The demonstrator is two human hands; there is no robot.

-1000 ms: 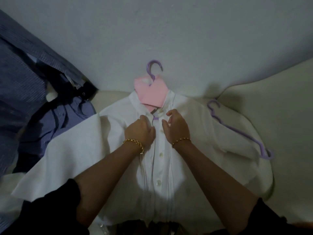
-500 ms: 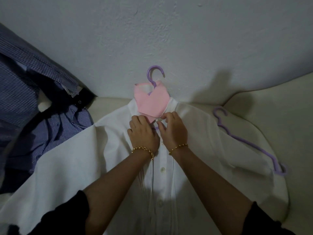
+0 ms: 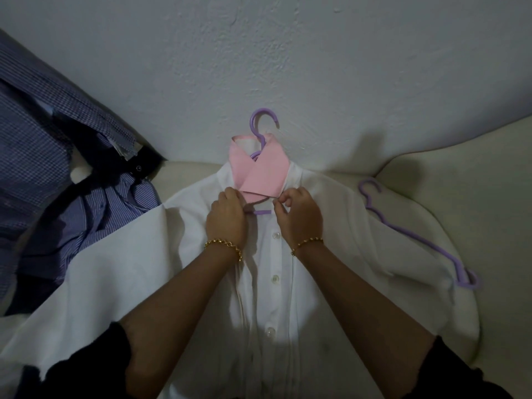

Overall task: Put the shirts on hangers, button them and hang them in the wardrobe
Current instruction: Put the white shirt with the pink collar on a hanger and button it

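1. A white shirt [image 3: 273,306] lies front-up on a cream surface [image 3: 460,182].
2. The left hand [image 3: 227,223] and right hand [image 3: 299,217] pinch its front edges below the pink collar [image 3: 259,171].
3. A spare hanger [image 3: 465,282] lies right, blue shirts [image 3: 34,145] left.
4. Farthest, the shirt's purple hanger [image 3: 253,123] hook meets the wall.

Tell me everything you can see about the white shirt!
The white shirt looks like thin cotton, with a pink collar crossed at the neck. It lies front up, sleeves spread, on a cream cushion, a purple hanger inside with its hook poking out. White buttons down the front look done up; the top is open. The left hand and right hand pinch its edges there. A spare hanger rests on one sleeve.
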